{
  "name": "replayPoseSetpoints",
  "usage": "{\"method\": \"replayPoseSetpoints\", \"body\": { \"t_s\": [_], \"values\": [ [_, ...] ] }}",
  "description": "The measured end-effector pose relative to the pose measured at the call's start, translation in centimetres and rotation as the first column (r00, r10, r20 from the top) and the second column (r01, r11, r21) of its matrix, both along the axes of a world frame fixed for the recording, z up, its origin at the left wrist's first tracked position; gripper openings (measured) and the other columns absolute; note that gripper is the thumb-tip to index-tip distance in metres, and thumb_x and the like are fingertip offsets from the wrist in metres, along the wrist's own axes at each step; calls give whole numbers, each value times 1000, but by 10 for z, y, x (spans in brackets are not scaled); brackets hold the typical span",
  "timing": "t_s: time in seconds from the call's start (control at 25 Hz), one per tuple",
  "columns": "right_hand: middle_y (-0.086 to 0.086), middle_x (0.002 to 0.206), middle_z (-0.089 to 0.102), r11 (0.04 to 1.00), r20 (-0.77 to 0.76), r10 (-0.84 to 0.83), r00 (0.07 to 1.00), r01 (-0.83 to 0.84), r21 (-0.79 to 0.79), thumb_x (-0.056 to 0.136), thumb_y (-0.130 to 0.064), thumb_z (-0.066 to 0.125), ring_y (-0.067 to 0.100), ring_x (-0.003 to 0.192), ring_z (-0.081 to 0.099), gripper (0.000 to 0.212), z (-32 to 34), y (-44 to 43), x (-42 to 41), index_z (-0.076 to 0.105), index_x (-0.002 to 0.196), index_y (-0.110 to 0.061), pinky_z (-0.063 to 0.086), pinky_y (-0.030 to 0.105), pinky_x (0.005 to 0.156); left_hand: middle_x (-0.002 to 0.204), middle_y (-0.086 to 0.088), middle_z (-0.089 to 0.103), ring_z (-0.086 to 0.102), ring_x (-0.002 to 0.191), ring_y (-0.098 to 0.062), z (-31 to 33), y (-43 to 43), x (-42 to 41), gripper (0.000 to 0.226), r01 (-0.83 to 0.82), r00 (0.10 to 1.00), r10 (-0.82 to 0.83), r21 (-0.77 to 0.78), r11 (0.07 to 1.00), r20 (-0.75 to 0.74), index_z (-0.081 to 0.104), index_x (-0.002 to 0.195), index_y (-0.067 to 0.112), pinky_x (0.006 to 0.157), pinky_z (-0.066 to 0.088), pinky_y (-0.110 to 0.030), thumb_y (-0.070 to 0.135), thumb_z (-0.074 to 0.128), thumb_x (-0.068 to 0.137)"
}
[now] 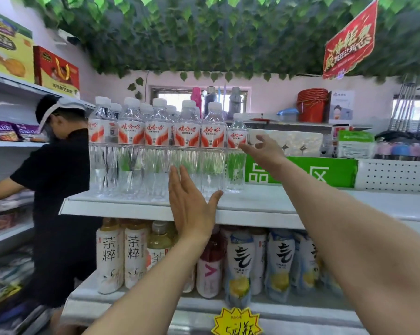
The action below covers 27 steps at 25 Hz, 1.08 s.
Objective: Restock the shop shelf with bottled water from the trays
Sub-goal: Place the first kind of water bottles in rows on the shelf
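Several clear water bottles (pixel 159 146) with white caps and red-and-white labels stand in rows on the white top shelf (pixel 264 204). The rightmost bottle (pixel 236 151) stands a little behind the front row. My right hand (pixel 262 149) reaches beside that bottle with spread, relaxed fingers; one fingertip is at its label, and nothing is held. My left hand (pixel 192 206) is raised flat in front of the front row's lower halves, fingers straight, thumb out, holding nothing. No tray is in view.
A person in black (pixel 59 189) bends at the shelves on the left. Tea and juice bottles (pixel 240 264) fill the shelf below. A green sign (pixel 300 172) and white perforated panel (pixel 395 174) back the top shelf's bare right part. Leaves hang overhead.
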State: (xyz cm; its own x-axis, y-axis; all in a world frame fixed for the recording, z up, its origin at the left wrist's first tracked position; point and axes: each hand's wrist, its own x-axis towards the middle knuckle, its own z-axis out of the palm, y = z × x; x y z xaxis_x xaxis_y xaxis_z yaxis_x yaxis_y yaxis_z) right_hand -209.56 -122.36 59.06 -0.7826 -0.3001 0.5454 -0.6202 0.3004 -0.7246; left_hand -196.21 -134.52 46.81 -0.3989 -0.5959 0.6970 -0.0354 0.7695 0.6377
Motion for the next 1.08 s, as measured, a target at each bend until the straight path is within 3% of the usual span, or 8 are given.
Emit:
{"method": "replayPoseSetpoints", "body": {
  "t_s": [0.12, 0.24, 0.44, 0.84, 1.08],
  "values": [
    [13, 149, 53, 981, -128, -65, 990, 87, 172, 95, -47, 68, 30, 131, 54, 73, 3, 23, 59, 39, 154, -16, 46, 40, 105, 169, -5, -5, 0, 155, -26, 21, -8, 44, 99, 27, 997, -23, -49, 998, 79, 3, 160, 14, 124, 10, -41, 57, 60, 92],
    [11, 154, 48, 887, -288, -112, 951, 227, 403, 101, -51, 55, 32, 139, 48, 66, -3, 32, 111, 37, 156, -19, 40, 38, 109, 167, -11, 8, 11, 153, -31, 41, -20, 91, 81, -13, 986, 32, -118, 993, 164, 17, 157, 10, 122, 18, -45, 56, 48, 99],
    [11, 158, 42, 785, -360, -127, 924, 316, 533, 100, -57, 51, 32, 144, 42, 70, -37, 36, 192, 35, 157, -20, 37, 43, 116, 154, -17, 35, 34, 139, -35, 38, -25, 167, 68, -14, 961, 73, -216, 976, 266, 34, 147, 4, 111, 36, -49, 54, 40, 102],
    [17, 150, 49, 737, -190, -114, 975, 212, 642, 100, -52, 53, 35, 137, 47, 67, -165, 28, 289, 36, 155, -18, 40, 42, 108, 151, -19, 37, 37, 137, -36, -63, -24, 249, 66, 78, 890, -24, -100, 992, 456, 39, 144, 5, 108, 35, -47, 53, 46, 99],
    [16, 149, 50, 664, -17, -66, 998, 57, 745, 100, -53, 53, 35, 135, 49, 65, -277, 16, 291, 39, 153, -18, 45, 44, 103, 147, -19, 41, 42, 133, -39, -173, -35, 263, 64, 64, 778, -91, 66, 996, 622, 39, 142, 5, 104, 41, -47, 49, 53, 98]
  ]
}}
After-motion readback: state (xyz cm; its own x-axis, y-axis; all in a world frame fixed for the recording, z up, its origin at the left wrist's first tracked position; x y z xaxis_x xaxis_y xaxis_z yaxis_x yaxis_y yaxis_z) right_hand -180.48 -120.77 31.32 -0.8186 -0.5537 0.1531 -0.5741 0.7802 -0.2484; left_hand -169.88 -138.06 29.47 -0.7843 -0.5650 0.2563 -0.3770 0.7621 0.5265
